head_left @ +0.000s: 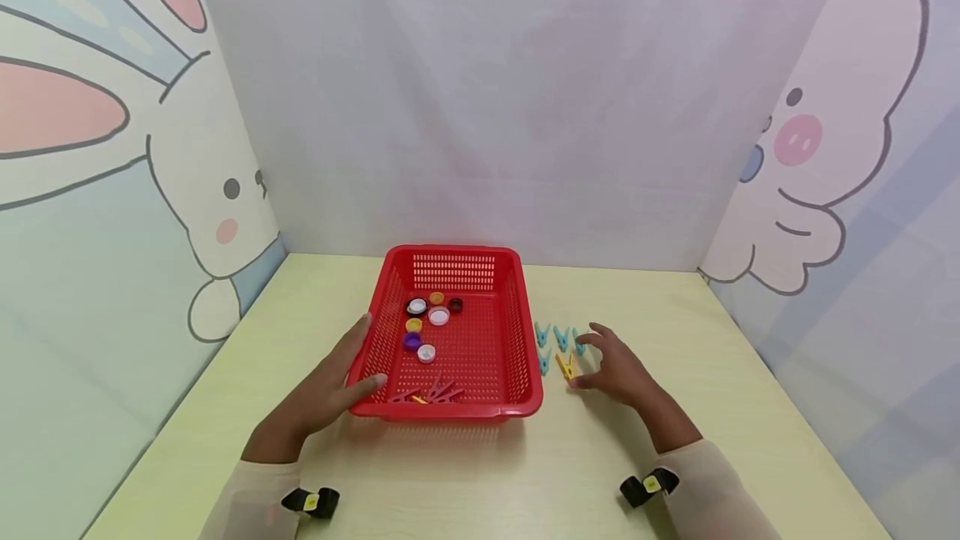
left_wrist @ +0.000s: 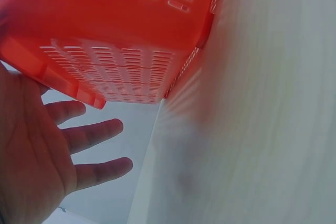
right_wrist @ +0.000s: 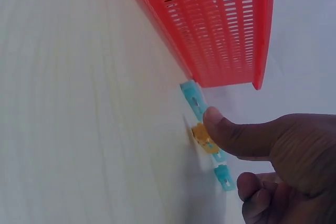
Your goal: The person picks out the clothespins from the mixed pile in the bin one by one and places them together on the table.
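Note:
A red plastic basket (head_left: 450,409) stands on the table, with bottle caps (head_left: 438,317) and pink clothespins (head_left: 442,391) inside. My left hand (head_left: 330,382) is at its left side, thumb over the front left corner of the rim. In the left wrist view, the fingers (left_wrist: 100,135) are spread and straight beside the basket wall. To the right of the basket lie several light-blue clothespins (head_left: 562,338) and one yellow clothespin (head_left: 564,367). My right hand (head_left: 618,369) hovers by them, thumb and index finger apart, the thumb tip right at the yellow clothespin.
The pale wooden table (head_left: 450,482) runs back to a white curtain wall (head_left: 510,107). Side panels with a cartoon rabbit (head_left: 217,215) and a cartoon pig (head_left: 832,148) border it left and right. A yellow piece (head_left: 418,399) lies among the pink clothespins.

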Motion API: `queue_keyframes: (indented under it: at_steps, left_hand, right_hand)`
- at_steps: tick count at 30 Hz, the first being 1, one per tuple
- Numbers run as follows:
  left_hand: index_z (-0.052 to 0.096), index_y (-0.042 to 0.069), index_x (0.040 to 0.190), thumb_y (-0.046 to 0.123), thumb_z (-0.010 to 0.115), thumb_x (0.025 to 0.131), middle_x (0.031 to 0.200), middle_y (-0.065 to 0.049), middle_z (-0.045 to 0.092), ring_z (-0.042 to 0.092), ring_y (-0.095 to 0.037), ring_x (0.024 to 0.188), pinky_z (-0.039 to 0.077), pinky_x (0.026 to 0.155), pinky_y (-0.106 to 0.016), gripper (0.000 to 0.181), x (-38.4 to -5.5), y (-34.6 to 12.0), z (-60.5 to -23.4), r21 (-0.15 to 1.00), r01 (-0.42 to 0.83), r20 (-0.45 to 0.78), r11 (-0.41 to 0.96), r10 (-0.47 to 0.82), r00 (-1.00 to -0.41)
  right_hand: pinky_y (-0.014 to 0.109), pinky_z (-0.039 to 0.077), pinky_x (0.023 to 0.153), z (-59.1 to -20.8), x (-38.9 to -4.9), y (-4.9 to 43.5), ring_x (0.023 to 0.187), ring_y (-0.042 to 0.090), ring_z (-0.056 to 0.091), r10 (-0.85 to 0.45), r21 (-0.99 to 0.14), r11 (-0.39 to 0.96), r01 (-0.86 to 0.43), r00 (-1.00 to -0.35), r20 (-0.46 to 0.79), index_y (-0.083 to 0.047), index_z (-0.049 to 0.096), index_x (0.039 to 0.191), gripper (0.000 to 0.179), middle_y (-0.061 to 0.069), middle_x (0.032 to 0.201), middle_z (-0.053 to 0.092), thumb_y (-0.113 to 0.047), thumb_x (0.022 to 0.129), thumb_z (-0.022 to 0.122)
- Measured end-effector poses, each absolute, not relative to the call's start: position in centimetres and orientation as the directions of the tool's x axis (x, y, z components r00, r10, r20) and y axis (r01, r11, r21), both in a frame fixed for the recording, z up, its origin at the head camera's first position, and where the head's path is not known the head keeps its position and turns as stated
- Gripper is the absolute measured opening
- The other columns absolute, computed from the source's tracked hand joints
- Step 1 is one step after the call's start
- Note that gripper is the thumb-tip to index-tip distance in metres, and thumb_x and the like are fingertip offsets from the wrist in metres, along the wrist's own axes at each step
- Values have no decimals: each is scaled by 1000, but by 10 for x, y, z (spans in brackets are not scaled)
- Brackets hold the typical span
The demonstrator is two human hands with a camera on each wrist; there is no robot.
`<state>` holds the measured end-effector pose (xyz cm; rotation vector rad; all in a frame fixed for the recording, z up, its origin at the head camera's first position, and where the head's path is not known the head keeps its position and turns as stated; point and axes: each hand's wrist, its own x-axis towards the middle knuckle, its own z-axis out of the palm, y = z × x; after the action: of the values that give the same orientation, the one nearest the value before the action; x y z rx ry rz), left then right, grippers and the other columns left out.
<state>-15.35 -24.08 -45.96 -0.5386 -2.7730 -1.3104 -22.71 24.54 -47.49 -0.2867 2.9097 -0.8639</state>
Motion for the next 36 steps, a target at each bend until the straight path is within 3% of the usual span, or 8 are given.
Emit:
queue_keyframes:
  at_steps: [7, 15, 36]
  left_hand:
    - [5, 12, 177, 45, 78, 95, 174, -21, 28, 47, -42, 143, 70, 89, -43, 114, -152, -240, -457, 729, 314, 166, 608, 288, -943]
    - [5, 12, 177, 46, 78, 95, 175, -21, 27, 47, -42, 144, 69, 90, -44, 115, -151, -240, -457, 729, 305, 159, 613, 282, -946]
    - [4, 13, 177, 46, 78, 95, 174, -21, 28, 48, -42, 142, 69, 90, -44, 116, -150, -238, -456, 743, 292, 149, 602, 277, -949]
  right_hand:
    - [74, 43, 120, -477, -230, 246, 159, 58, 34, -240, -517, 841, -163, -967, -86, -12, 67, 147, 76, 27, 177, 28, -34, 81, 98]
    - [73, 42, 121, -482, -231, 244, 156, 59, 38, -248, -513, 839, -182, -967, -62, -12, 74, 137, 62, 30, 174, 34, -29, 83, 96]
    - [73, 45, 119, -485, -230, 238, 150, 59, 46, -208, -535, 830, -162, -978, -27, -10, 73, 134, 61, 31, 167, 42, -31, 83, 97]
